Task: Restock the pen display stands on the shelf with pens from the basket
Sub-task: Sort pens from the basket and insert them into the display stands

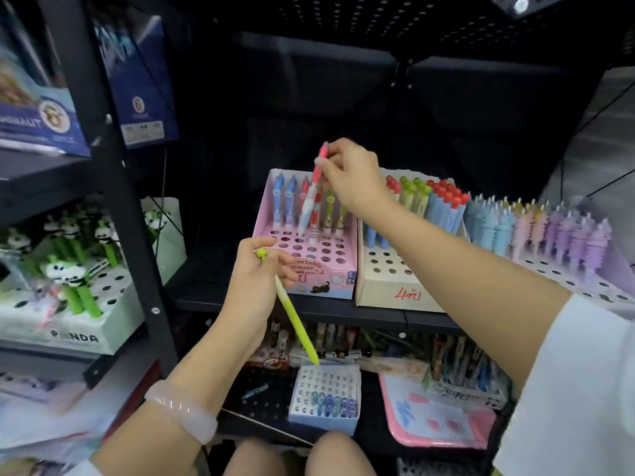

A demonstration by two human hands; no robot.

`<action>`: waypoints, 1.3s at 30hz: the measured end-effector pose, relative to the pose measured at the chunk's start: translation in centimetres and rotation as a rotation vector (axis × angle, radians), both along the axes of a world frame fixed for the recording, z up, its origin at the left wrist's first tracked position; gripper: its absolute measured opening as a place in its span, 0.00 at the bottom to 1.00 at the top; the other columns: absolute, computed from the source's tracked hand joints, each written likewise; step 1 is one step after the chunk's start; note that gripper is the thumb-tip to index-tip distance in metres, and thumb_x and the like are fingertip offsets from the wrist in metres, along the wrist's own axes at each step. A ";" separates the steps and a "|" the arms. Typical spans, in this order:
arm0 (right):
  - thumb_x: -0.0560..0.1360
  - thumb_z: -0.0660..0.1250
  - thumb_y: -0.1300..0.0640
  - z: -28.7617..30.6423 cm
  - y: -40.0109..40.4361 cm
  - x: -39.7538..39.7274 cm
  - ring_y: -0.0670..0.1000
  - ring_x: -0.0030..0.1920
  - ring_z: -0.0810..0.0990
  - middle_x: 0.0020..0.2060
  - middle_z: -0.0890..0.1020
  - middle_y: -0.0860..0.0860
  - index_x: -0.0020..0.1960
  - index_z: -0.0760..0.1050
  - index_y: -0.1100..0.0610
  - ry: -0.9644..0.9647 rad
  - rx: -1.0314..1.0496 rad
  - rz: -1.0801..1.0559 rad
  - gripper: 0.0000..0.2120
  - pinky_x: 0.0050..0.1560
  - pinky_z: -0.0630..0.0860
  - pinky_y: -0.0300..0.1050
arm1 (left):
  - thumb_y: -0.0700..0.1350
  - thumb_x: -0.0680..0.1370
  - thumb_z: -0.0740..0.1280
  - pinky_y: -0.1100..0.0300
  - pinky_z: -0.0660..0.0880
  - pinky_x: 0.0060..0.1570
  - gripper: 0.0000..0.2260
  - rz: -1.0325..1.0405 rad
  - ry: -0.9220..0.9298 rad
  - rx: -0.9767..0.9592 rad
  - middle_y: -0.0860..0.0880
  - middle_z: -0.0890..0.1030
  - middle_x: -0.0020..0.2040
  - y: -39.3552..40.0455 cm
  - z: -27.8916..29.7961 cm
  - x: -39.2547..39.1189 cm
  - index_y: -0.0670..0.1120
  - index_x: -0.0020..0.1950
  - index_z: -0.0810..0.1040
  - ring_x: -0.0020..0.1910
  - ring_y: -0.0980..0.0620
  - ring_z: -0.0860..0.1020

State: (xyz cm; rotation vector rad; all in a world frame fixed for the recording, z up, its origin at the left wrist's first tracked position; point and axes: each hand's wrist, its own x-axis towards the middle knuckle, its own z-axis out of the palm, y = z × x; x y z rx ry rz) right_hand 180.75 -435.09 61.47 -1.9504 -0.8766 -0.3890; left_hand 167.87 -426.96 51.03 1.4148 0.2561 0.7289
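My right hand [347, 175] pinches a red-and-white pen [311, 197] by its top and holds it upright over the pink display stand [302, 269], its tip at a hole in the second row. The stand's back row holds blue, red and yellow-green pens; most front holes are bare. My left hand [256, 280] grips a yellow-green pen [295, 321] in front of the stand, its tip slanting down toward the lower shelf. No basket shows in the head view.
A beige stand [391, 286] with red- and green-topped pens stands right of the pink one, then a white stand [584, 283] of pastel pens. A panda pen stand [75, 324] sits on the left shelf. Below, a small white box [326, 396] and a pink tray [439, 413].
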 end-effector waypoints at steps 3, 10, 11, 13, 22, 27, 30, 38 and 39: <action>0.78 0.63 0.57 -0.1 1.0 0.4 0.46 0.35 0.79 0.33 0.80 0.49 0.48 0.71 0.54 -0.048 -0.015 -0.012 0.01 0.34 0.72 0.28 | 0.37 0.82 0.53 0.65 0.74 0.30 0.11 0.003 -0.012 0.012 0.49 0.77 0.40 0.8 0.3 -0.5 0.52 0.51 0.68 0.27 0.58 0.75; 0.78 0.63 0.54 -1.6 1.6 1.3 0.45 0.38 0.77 0.41 0.82 0.51 0.55 0.74 0.58 -0.026 -0.288 -0.050 0.09 0.36 0.71 0.34 | 0.37 0.81 0.55 0.64 0.71 0.30 0.08 0.002 -0.013 -0.030 0.50 0.78 0.37 1.8 0.1 -0.8 0.49 0.51 0.69 0.26 0.58 0.72; 0.77 0.64 0.54 -1.7 1.8 1.4 0.48 0.44 0.78 0.43 0.82 0.52 0.54 0.75 0.58 -0.039 -0.312 -0.060 0.10 0.41 0.73 0.38 | 0.37 0.81 0.55 0.62 0.71 0.31 0.08 0.004 -0.009 -0.037 0.50 0.79 0.36 1.8 0.0 -0.8 0.49 0.50 0.69 0.26 0.58 0.72; 0.76 0.64 0.54 -2.0 2.6 1.4 0.54 0.55 0.73 0.51 0.79 0.54 0.54 0.77 0.58 -0.129 -0.359 -0.139 0.10 0.49 0.71 0.43 | 0.37 0.81 0.56 0.60 0.70 0.32 0.07 0.003 -0.002 -0.046 0.51 0.81 0.36 1.7 -0.2 -0.7 0.48 0.49 0.70 0.27 0.58 0.72; 0.76 0.64 0.51 -2.5 2.2 1.0 0.57 0.65 0.64 0.65 0.67 0.56 0.66 0.71 0.54 -0.151 -0.481 -0.258 0.19 0.64 0.66 0.48 | 0.40 0.82 0.55 0.66 0.77 0.37 0.08 -0.032 -0.053 -0.048 0.48 0.83 0.43 1.9 0.8 -1.4 0.45 0.48 0.73 0.36 0.55 0.82; 0.77 0.64 0.56 -2.9 -0.4 -3.1 0.46 0.47 0.76 0.45 0.79 0.49 0.52 0.78 0.57 -0.213 -0.259 0.041 0.08 0.48 0.72 0.39 | 0.41 0.82 0.54 0.64 0.77 0.48 0.09 -0.059 -0.089 0.000 0.51 0.83 0.50 1.7 2.2 -1.1 0.45 0.49 0.72 0.51 0.56 0.81; 0.77 0.64 0.54 -4.2 -2.6 -6.5 0.42 0.35 0.78 0.35 0.79 0.43 0.47 0.79 0.54 -0.049 -0.377 0.272 0.06 0.36 0.73 0.32 | 0.43 0.82 0.55 0.61 0.72 0.55 0.09 -0.049 -0.120 -0.003 0.53 0.83 0.52 1.2 2.7 -0.5 0.47 0.49 0.73 0.56 0.58 0.79; 0.76 0.67 0.58 -5.5 -6.6 -7.7 0.44 0.35 0.77 0.34 0.79 0.47 0.44 0.76 0.56 0.124 -0.338 0.266 0.02 0.40 0.77 0.38 | 0.44 0.82 0.56 0.64 0.73 0.58 0.07 -0.096 -0.134 0.025 0.55 0.79 0.58 -2.8 3.8 0.8 0.54 0.53 0.71 0.55 0.63 0.77; 0.76 0.66 0.58 -5.2 -7.2 -7.3 0.42 0.34 0.76 0.33 0.78 0.45 0.43 0.74 0.55 0.118 -0.316 0.241 0.03 0.37 0.74 0.33 | 0.44 0.81 0.57 0.70 0.72 0.54 0.07 -0.099 -0.129 0.074 0.55 0.76 0.61 -3.0 3.8 0.9 0.56 0.55 0.69 0.54 0.66 0.76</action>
